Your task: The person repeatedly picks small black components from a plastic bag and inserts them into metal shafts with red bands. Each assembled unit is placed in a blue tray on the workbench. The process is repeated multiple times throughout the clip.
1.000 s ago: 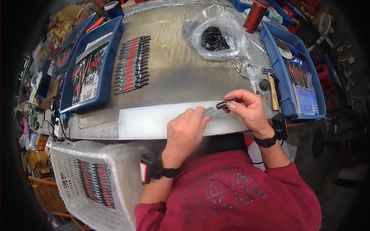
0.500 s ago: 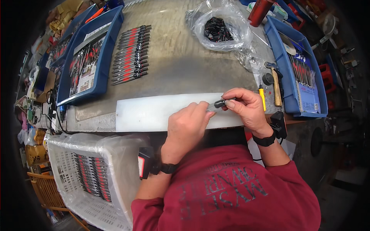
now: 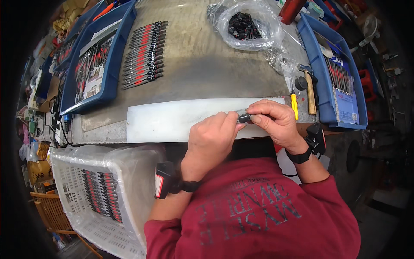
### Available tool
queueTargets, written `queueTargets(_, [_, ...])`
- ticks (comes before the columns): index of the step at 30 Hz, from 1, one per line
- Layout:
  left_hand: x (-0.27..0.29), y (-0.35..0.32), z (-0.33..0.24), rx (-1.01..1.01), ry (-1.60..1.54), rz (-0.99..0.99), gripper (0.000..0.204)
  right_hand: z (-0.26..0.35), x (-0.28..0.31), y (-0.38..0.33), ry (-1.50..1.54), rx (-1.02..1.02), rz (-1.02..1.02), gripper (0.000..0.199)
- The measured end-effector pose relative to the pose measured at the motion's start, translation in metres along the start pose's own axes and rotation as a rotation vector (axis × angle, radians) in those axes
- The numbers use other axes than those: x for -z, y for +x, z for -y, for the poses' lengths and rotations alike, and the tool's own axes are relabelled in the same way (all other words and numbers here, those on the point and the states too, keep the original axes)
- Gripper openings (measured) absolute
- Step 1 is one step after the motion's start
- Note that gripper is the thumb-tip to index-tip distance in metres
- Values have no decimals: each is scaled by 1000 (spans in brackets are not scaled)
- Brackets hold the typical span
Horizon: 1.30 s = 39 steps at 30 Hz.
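Black cap (image 3: 244,118) pinched in right hand (image 3: 276,122) fingertips, over white strip (image 3: 172,121) at bench edge; left hand (image 3: 212,140) closed on the tool's other end, mostly hidden. Approx. mid-batch: row of finished tools (image 3: 144,55) on bench, more in crate (image 3: 101,196); bag of caps (image 3: 243,25) still well stocked.

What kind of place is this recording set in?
Most likely a small assembly workshop bench: a row of red-and-black tools laid out on the worktable, blue bins of the same items, and a bag of small black parts.
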<state>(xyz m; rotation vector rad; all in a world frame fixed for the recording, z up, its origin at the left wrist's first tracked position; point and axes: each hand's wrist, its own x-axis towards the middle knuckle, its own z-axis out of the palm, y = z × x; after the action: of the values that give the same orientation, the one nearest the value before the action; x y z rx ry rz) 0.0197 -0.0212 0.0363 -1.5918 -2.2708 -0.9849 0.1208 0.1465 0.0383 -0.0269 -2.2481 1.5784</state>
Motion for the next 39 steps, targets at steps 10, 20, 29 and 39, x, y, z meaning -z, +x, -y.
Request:
queueTargets(10, [2,1,-2,-26,25,67,21,4,16,7,-312,175,143,16])
queueTargets(20, [5,3,-11,-23,62,71,20,7,14,4,-387,295,108,17])
queueTargets(29, [8,4,-8,-45,50,91,21,5,19,2,-329,246,147,15])
queueTargets(39, [7,6,-8,-26,46,113,21,1,21,2,-326,240,131,17])
